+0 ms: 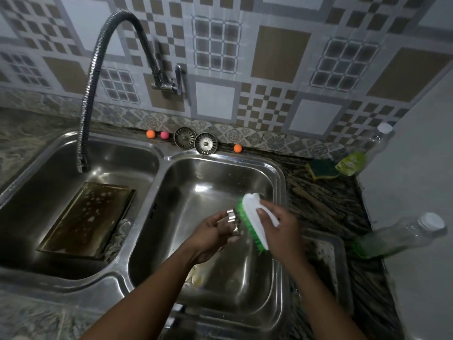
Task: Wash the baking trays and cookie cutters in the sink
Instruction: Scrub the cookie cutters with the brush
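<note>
Over the right basin of the steel double sink, my left hand holds a small shiny metal cookie cutter. My right hand grips a white scrub brush with green bristles, and the bristles press against the cutter. A dark baking tray speckled with soap lies tilted in the left basin. Another tray rests on the counter right of the sink, partly hidden by my right forearm.
A flexible tap arches over the left basin. Two strainer plugs and small coloured balls sit behind the sink. A green sponge, a soap pouch and two clear bottles stand on the right counter.
</note>
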Demonstrator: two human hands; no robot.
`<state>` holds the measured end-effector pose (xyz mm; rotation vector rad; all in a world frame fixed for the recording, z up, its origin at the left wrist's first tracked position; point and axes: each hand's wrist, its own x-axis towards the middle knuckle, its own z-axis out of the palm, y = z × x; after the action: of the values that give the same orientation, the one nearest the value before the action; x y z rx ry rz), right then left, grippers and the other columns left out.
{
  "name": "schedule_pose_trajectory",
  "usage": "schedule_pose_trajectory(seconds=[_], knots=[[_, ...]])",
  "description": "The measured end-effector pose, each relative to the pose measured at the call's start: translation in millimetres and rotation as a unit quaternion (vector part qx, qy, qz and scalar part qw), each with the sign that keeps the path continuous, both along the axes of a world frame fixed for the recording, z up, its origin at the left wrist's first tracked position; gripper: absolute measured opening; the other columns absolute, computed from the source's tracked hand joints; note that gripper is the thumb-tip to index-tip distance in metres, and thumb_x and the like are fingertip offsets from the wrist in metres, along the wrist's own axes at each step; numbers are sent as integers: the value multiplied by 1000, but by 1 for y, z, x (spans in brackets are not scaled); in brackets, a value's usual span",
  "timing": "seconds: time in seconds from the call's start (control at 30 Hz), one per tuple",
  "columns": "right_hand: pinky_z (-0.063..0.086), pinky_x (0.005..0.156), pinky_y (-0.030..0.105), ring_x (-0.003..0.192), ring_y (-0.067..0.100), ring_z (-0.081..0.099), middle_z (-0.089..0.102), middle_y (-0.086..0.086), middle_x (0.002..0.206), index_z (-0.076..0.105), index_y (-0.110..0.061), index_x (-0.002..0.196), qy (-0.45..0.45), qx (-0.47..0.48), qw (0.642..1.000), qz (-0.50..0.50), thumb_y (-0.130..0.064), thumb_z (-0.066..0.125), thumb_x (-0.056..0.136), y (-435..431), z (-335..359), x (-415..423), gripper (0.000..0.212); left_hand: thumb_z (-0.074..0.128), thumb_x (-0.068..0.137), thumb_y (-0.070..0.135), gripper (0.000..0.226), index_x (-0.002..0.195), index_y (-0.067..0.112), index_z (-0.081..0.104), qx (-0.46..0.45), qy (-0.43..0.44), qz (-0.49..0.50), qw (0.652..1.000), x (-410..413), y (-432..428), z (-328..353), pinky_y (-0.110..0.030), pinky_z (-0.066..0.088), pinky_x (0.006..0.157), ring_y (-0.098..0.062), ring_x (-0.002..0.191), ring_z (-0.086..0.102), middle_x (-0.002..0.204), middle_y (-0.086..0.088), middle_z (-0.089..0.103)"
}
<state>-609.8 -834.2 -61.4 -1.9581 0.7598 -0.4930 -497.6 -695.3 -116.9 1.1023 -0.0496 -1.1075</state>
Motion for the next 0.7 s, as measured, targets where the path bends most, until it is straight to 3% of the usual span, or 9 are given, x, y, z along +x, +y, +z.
schedule_pose_trajectory(seconds=[0.1,0.2,0.33,0.47,0.57,0.7], knots=[[40,79,-1,96,-4,61,64,-22,101,73,-21,112,-8,4,1000,0,-25,67,91,10,-9,23,23,47,96,-7,38,130,7,59,-38,33,3,999,7,3,16,-27,58,59,-26,85,72,115,-21,68],[47,80,12,94,2,64,69,-17,99,75,-21,108,-10,-7,1000,-15,-28,67,90,9,-13,37,21,49,94,-9,41,133,3,56,-59,65,25,996,13,13,14,-25,57,59,-20,73,71,114,-22,64],[44,83,20,99,7,64,72,-9,106,74,-19,110,9,-3,1000,-3,-30,66,91,15,-18,36,23,54,90,-12,41,121,13,67,-55,64,91,992,17,16,4,-31,59,74,-24,91,69,112,-17,70],[50,82,26,100,12,66,73,-7,109,72,-21,113,45,-22,999,-15,-36,63,92,13,-28,35,28,54,89,-14,42,122,10,64,-32,14,62,997,9,14,5,-30,61,73,-23,88,70,110,-14,72],[55,83,35,98,17,69,74,-3,107,73,-20,111,41,-65,996,-49,-37,62,92,14,-29,40,28,51,90,-16,41,121,5,65,-4,-21,73,997,4,7,12,-25,58,63,-19,79,72,107,-16,73],[54,83,32,98,16,68,73,-4,110,73,-19,113,36,-102,994,-31,-34,61,93,19,-25,40,27,52,92,-10,30,115,1,68,-9,2,97,995,5,5,19,-25,56,59,-21,76,72,99,-17,74]])
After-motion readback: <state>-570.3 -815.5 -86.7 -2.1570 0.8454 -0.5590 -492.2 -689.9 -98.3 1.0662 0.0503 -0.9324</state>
